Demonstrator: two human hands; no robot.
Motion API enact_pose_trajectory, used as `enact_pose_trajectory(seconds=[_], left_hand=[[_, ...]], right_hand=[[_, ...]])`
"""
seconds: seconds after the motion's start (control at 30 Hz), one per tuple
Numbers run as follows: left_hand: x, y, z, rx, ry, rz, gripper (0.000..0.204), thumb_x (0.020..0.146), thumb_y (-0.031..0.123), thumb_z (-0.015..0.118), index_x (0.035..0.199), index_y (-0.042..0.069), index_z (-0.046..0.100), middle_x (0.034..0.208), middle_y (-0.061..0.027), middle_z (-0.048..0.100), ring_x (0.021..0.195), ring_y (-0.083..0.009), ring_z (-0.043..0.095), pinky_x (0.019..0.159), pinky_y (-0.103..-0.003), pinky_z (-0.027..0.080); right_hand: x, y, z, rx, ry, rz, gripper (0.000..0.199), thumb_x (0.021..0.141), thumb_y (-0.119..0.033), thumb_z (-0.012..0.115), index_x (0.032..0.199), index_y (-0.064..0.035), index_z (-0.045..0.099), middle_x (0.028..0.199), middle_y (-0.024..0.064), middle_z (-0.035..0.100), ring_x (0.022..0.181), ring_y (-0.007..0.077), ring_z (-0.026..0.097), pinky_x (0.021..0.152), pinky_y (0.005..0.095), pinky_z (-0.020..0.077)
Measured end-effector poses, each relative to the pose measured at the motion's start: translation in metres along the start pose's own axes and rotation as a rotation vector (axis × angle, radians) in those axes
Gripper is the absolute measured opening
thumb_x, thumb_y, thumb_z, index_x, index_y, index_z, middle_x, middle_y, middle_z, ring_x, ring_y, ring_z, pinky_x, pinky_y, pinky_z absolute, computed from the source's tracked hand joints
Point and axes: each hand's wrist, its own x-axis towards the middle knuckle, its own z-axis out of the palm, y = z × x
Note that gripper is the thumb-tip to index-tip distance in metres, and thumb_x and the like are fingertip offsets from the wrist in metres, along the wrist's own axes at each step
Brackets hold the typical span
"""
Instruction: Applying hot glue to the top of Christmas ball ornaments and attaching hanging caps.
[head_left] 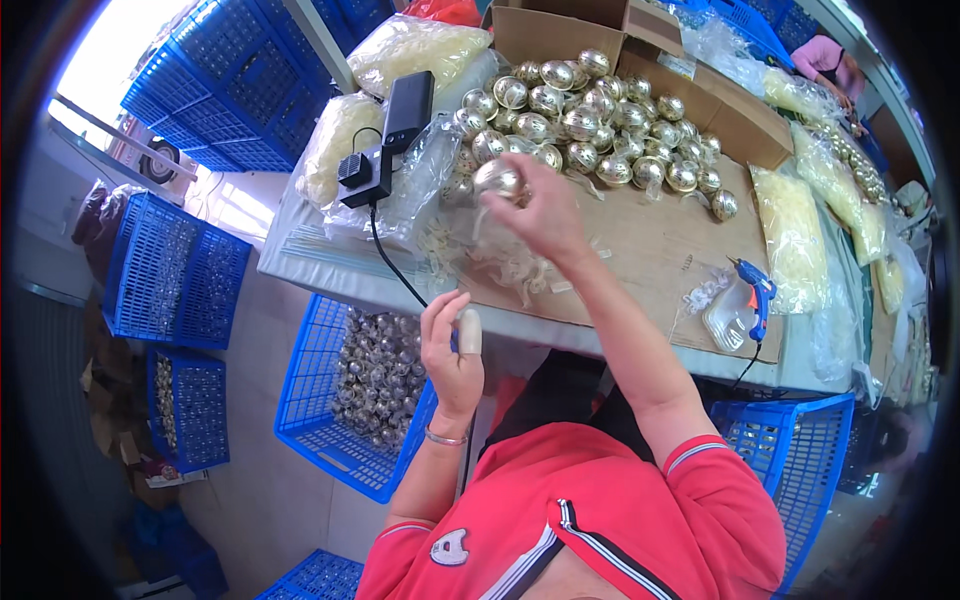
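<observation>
Head view. The person's right hand reaches to the upper centre of the frame and grips a shiny gold-silver ball between thumb and fingers, at the left front edge of a heap of similar balls. The left hand, at the centre and slightly lower, is raised with its fingers loosely bent and nothing visible in its grasp; a pale cover sheathes one digit, and a bracelet circles the wrist. The heap rests on a flat cardboard sheet on the worktable, with an open carton behind it to the upper right. Small translucent strips lie below the gripped ball, near the table's front edge. To the right of centre, a blue glue gun stands nose-up beside a clear plastic tray; farther right lies a bag of pale yellowish material. At upper left of centre, a black device with a cable sits among clear plastic bags. Below the table — left of the left hand — a blue basket holds many small, shiny round pieces. Stacked blue crates occupy the upper left.
</observation>
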Motion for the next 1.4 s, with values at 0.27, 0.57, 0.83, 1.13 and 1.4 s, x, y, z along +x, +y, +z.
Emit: enact_pose_trajectory(seconds=[0.27,0.57,0.83,1.13,1.4], left_hand=[[0.017,0.014,0.038,-1.016,-0.212,-0.536,0.039,0.096,0.023,0.049,0.130,0.006,0.042,0.121,-0.0086,0.051,0.099,-0.0201,0.057,0.080,-0.032,0.048],[-0.004,0.019,0.090,-1.592,-0.514,-0.971,0.039,0.092,0.034,0.055,0.122,0.009,0.052,0.118,-0.0150,0.051,0.103,-0.0243,0.052,0.077,-0.030,0.050],[-0.029,0.034,0.098,-1.750,-0.488,-1.139,0.040,0.091,0.034,0.057,0.118,0.005,0.054,0.114,-0.0191,0.049,0.093,-0.0276,0.049,0.066,-0.027,0.050],[-0.038,0.036,0.097,-1.807,-0.386,-1.224,0.036,0.090,0.033,0.059,0.113,0.006,0.057,0.113,-0.0190,0.053,0.097,-0.0260,0.053,0.073,-0.031,0.051],[-0.075,0.040,0.090,-1.480,-0.655,-1.354,0.038,0.095,0.038,0.046,0.122,0.012,0.052,0.120,-0.0174,0.054,0.102,-0.0371,0.056,0.078,-0.040,0.052]], right_hand=[[-0.038,0.005,-0.072,0.229,-0.272,0.076,0.056,0.071,-0.012,0.074,0.122,-0.0051,0.052,0.102,0.0049,0.060,0.087,0.0127,0.057,0.075,0.0273,0.0479],[-0.131,0.019,-0.117,0.760,-0.132,0.352,0.048,0.087,-0.021,0.063,0.128,-0.0044,0.046,0.124,0.0105,0.055,0.115,0.0207,0.051,0.090,0.0345,0.0440],[-0.200,0.035,-0.124,1.346,-0.189,0.796,0.037,0.095,-0.022,0.050,0.123,0.0011,0.047,0.115,0.0139,0.058,0.092,0.0206,0.062,0.074,0.0321,0.0535],[-0.212,0.021,-0.138,1.050,0.172,0.782,0.007,0.083,-0.005,0.065,0.088,-0.0014,0.066,0.071,0.0012,0.060,0.059,0.0061,0.052,0.055,0.0188,0.0408],[-0.158,-0.005,-0.177,0.059,-0.021,0.053,0.005,0.083,-0.005,0.061,0.084,-0.0011,0.060,0.077,0.0076,0.059,0.069,0.0215,0.058,0.061,0.0303,0.0458]])
